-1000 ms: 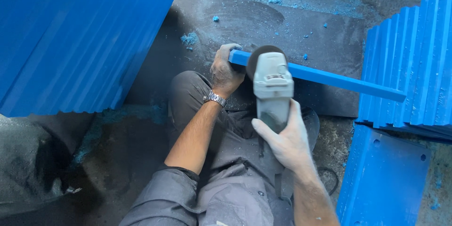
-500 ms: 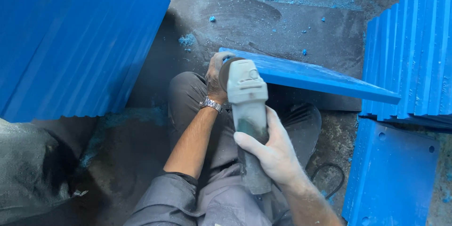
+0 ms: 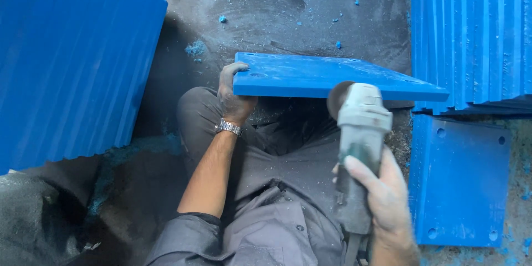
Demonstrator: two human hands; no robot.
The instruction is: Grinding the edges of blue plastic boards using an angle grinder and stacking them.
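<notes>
Looking straight down at a seated person in grey trousers, and the left hand [image 3: 235, 97] has its grip wrapped round the near left corner of a flat blue plastic panel [image 3: 327, 75], fingers curled over the top face and the thumb tucked beneath. The panel lies nearly level above the knees, its long near edge facing the person and its right tip reaching toward a stack of blue panels [image 3: 476, 39] standing on edge at the right. A metal wristwatch [image 3: 228, 127] shows on that left wrist.

The right hand [image 3: 385, 205] is closed firmly around the body of a grey angle grinder [image 3: 360, 144], fingers pressed tight about the housing. The grinder's disc [image 3: 338, 100] sits right at the panel's near edge, touching it or just shy of it; which one, I can't make out.

How far along? Blue shavings [image 3: 194, 49] and dust lie scattered over the dark floor [image 3: 288, 19], so edge trimming has plainly been going on here. One finished-looking blue panel with corner holes [image 3: 463, 180] lies flat at lower right. The big ridged stack of blue panels on the left [image 3: 72, 55] looks much the same as the right one, so I can't judge which are done. On the held panel, the disc is about midway along the near edge, so part of that edge seems left to work.
</notes>
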